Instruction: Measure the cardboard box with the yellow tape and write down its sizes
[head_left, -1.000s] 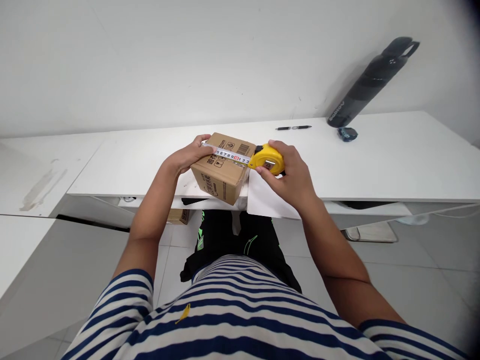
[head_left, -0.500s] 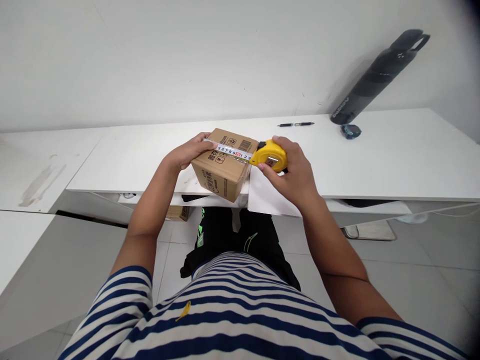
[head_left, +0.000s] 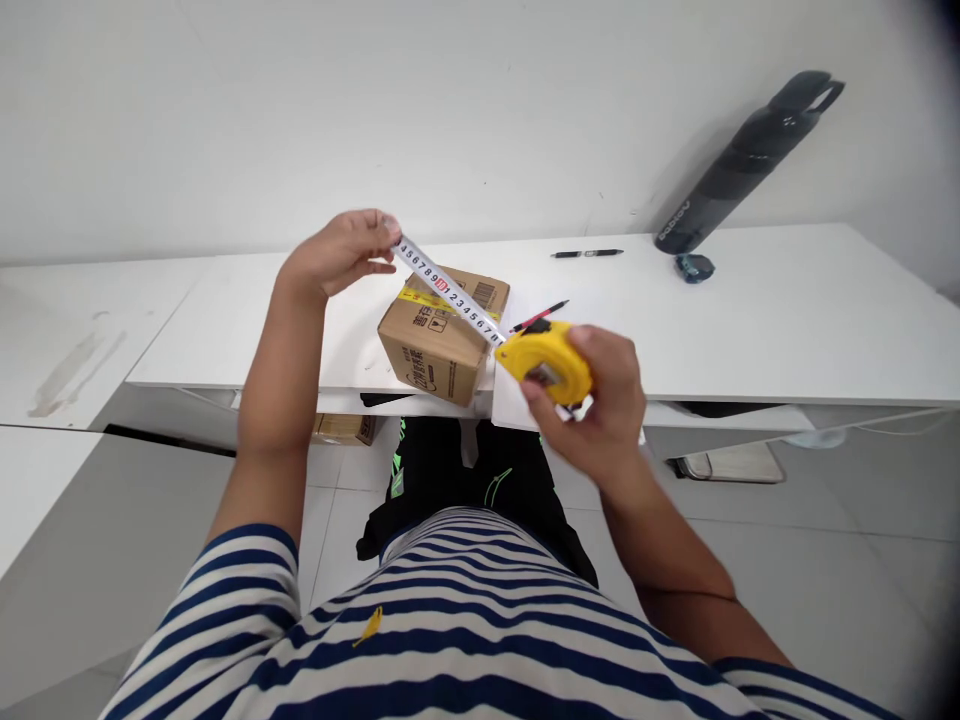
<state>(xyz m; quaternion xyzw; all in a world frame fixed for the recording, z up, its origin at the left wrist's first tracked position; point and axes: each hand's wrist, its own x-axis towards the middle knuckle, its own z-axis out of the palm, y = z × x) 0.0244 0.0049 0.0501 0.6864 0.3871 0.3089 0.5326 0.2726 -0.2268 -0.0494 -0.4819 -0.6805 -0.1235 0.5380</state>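
Head view: a yellow tape measure (head_left: 547,370) is being held by the right hand (head_left: 611,410), whose thumb and fingers are being kept clamped around its case, to the right of a cardboard box (head_left: 435,345). The silver blade (head_left: 454,297) is being stretched straight from near right to far left, its far-left end being pinched between the thumb and fingertips of the left hand (head_left: 346,250). Printed numbers are being shown on its upper side. The box is being crossed by the blade on a slant; whether the two are being brought into contact cannot be told. By the white desk (head_left: 750,340) the box is being supported close to the near edge, while a red and black pen (head_left: 538,317) is being left lying just beyond the tape measure.
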